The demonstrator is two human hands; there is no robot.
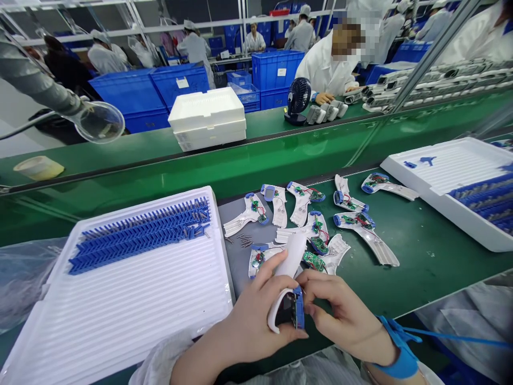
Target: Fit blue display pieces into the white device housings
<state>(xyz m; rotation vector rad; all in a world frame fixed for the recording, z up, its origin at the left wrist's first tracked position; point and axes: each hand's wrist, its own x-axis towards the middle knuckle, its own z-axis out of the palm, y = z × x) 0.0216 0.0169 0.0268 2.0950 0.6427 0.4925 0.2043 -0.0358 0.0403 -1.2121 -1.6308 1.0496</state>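
Observation:
My left hand (256, 315) is wrapped round a white handheld infrared thermometer (294, 254), its handle pointing away from me and its blue-edged end open toward me. The inside of that end looks dark. My right hand (334, 310) is closed, with fingertips pinched at the blue edge; anything small between them is hidden. Just beyond my hands lie several white half shells (304, 203) with green circuit boards, red wires and blue end parts. Small metal springs (244, 240) lie on a grey mat (236, 211) beside them.
At left, a ribbed white foam tray (160, 299) bears rows of blue parts (140, 235). Another foam tray (436, 176) with blue parts stands at right. Behind a green divider (256, 160) are stacked white trays (208, 117), a black fan (298, 99) and a co-worker (324, 64).

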